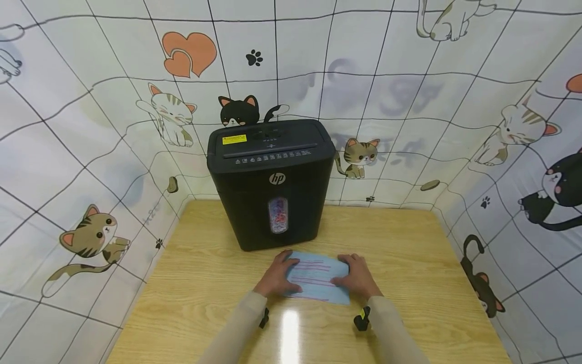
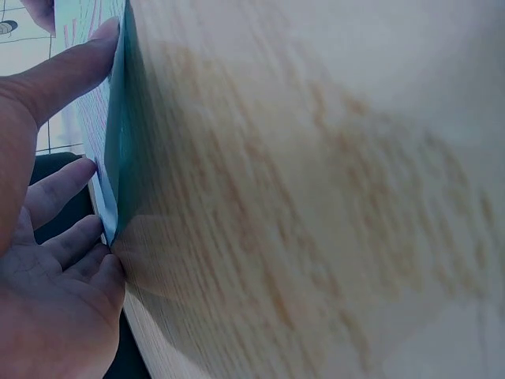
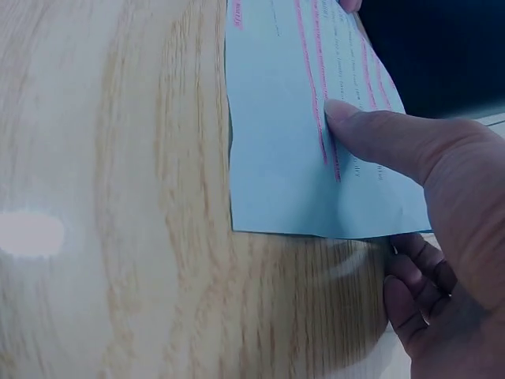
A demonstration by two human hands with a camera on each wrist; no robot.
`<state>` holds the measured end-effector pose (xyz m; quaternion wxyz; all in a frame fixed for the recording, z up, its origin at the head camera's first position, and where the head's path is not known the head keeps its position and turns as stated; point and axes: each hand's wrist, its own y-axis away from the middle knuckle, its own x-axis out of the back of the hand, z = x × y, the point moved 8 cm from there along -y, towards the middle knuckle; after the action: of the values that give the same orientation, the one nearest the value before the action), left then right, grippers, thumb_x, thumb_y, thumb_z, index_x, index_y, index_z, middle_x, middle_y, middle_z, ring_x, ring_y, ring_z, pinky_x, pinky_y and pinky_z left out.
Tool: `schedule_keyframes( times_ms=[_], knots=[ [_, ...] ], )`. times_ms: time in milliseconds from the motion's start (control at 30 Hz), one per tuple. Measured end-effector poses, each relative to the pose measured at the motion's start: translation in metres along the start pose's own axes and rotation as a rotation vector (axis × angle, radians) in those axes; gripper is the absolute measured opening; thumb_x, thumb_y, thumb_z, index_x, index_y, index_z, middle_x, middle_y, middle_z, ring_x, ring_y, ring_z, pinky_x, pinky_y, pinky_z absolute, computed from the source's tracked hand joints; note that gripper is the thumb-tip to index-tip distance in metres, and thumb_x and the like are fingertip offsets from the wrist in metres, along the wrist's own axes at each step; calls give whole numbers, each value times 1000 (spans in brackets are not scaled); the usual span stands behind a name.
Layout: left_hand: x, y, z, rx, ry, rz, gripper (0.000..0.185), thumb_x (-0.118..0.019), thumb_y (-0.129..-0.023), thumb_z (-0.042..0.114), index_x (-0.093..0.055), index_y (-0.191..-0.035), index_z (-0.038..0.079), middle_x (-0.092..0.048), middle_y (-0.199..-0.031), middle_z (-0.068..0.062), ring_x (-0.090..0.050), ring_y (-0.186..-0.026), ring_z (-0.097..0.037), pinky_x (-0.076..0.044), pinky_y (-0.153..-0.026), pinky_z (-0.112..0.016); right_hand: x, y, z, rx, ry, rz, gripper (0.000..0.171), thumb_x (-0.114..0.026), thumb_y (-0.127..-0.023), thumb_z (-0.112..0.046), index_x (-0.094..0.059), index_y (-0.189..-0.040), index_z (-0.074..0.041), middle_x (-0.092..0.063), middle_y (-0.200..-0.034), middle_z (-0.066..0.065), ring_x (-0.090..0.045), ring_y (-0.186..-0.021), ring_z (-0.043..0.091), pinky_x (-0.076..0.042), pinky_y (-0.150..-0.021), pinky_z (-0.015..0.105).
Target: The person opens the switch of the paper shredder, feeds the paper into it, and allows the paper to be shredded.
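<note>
A light blue sheet of paper (image 1: 317, 279) with printed text and pink lines lies low over the wooden table, in front of the shredder. My left hand (image 1: 278, 275) holds its left side, thumb on the printed face and fingers at the edge; in the left wrist view the paper's near edge stands slightly off the wood. At the opposite side, my right hand (image 1: 358, 277) grips the sheet. The right wrist view shows that thumb (image 3: 383, 142) flat across the print, while the other fingers curl below the paper's edge, partly hidden.
A black HP paper shredder (image 1: 273, 187) stands at the back of the table (image 1: 386, 242), its feed slot on top and shreds showing through a small window. Cloth walls (image 1: 400, 101) with cartoon cats enclose the table at the back and both sides.
</note>
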<state>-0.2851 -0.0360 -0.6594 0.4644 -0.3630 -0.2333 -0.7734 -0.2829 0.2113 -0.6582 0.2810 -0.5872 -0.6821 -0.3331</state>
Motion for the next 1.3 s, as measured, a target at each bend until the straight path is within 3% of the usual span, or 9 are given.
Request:
schedule_keyframes(
  times_ms=[100,200,333,600,733,833,933,1167,1300],
  knots=[
    [0,1,2,-5,15,2,86,-95,-70,33,-57,-143,7,-33,-163,-21,-29,-152,-43,-40,-116,-58,1,1,4,-28,-1,-11,62,-91,-76,-36,-66,-124,-5,-62,-124,12,-53,-118,31,-46,-105,54],
    [1,1,5,-11,17,3,85,-95,-70,33,-58,-142,6,-33,-163,-21,-29,-152,-44,-41,-115,-58,4,3,6,-70,-26,-15,45,-90,-77,-34,-68,-104,-5,-63,-105,8,-57,-98,26,-51,-88,44],
    [0,1,7,-14,15,2,85,-95,-71,33,-57,-142,6,-33,-163,-20,-30,-152,-43,-42,-114,-57,6,4,12,-134,-100,-23,33,-88,-79,-30,-64,-84,-8,-59,-83,4,-52,-77,19,-41,-67,32],
    [-4,0,4,3,29,6,95,-95,-71,34,-49,-149,5,-31,-164,-19,-31,-151,-42,-44,-112,-56,10,1,23,-191,-195,-18,34,-87,-80,-31,-62,-76,-9,-52,-69,-2,-46,-66,15,-35,-58,28],
    [-6,0,0,27,45,13,99,-96,-70,34,-46,-152,8,-29,-165,-19,-32,-151,-42,-44,-113,-55,12,4,27,-254,-246,-8,31,-86,-80,-32,-69,-80,-6,-58,-73,0,-49,-71,16,-38,-61,28],
    [-6,1,-1,34,59,27,102,-97,-68,34,-45,-153,8,-28,-165,-20,-34,-150,-43,-45,-112,-56,12,6,28,-266,-289,6,35,-86,-82,-30,-75,-103,-4,-71,-92,5,-60,-86,19,-47,-72,30],
    [-4,2,0,38,86,40,105,-98,-67,32,-44,-154,8,-27,-165,-21,-35,-149,-43,-44,-112,-56,11,7,27,-258,-346,20,45,-84,-84,-26,-72,-120,-2,-73,-102,10,-63,-93,21,-49,-80,32],
    [0,0,-3,52,144,82,120,-100,-63,26,-31,-160,8,-28,-163,-23,-37,-148,-43,-41,-115,-56,13,6,26,-204,-402,42,29,-82,-87,-26,-77,-104,-4,-75,-102,6,-60,-92,17,-47,-77,28],
    [4,-1,-12,85,175,136,122,-98,-67,24,-24,-163,11,-32,-161,-23,-41,-145,-42,-40,-116,-55,16,6,28,-165,-444,18,29,-82,-87,-30,-77,-104,-7,-76,-102,4,-61,-91,12,-48,-76,26]
  ],
)
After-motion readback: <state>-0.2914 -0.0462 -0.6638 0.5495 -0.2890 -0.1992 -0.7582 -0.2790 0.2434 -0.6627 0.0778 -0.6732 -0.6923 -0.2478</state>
